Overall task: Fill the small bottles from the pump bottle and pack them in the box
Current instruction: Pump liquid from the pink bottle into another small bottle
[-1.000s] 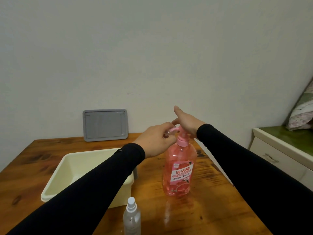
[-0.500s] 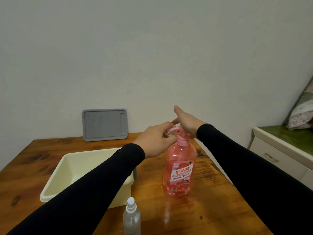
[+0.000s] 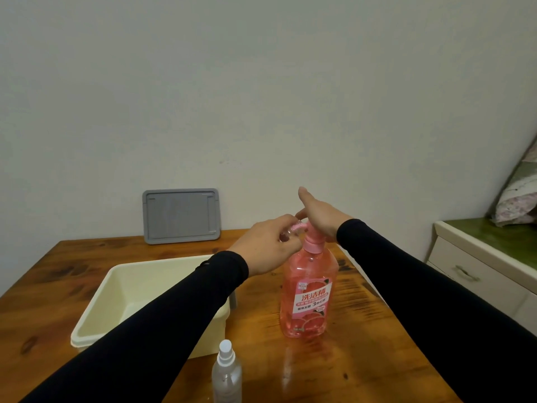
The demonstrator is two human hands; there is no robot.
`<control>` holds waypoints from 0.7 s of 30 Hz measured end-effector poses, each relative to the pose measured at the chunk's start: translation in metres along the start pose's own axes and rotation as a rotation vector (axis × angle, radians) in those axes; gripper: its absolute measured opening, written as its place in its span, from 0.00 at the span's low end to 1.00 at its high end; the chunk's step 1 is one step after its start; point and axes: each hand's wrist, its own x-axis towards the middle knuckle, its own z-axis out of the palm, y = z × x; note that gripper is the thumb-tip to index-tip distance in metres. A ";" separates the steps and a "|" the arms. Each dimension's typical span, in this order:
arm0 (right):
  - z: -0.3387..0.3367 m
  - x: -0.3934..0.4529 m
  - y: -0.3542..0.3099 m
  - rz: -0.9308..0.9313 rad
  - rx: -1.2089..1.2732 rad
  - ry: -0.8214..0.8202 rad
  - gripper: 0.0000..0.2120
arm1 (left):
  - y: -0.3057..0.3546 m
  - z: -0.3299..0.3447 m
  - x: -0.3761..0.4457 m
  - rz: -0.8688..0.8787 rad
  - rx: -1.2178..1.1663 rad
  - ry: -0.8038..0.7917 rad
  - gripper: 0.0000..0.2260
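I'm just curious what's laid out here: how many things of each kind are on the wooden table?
Pump bottles: 1, the pink pump bottle
Small bottles: 2, a clear spray bottle standing near the front, and a small bottle mostly hidden in the left hand
Boxes: 1, the cream box
Lids: 1, the grey lid leaning on the wall
Total: 5

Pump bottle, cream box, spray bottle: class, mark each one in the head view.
pump bottle (image 3: 309, 298), head view, on its printed label.
cream box (image 3: 96, 311), head view, on its left rim.
spray bottle (image 3: 226, 373), head view, on its clear body below the white nozzle.
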 end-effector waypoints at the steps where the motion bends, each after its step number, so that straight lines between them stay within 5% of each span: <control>1: -0.001 0.000 -0.002 -0.002 0.007 0.002 0.38 | 0.001 -0.001 0.001 -0.003 -0.016 0.007 0.14; 21: -0.004 -0.005 -0.007 -0.092 -0.021 0.167 0.36 | 0.002 -0.014 0.000 0.011 -0.056 -0.001 0.11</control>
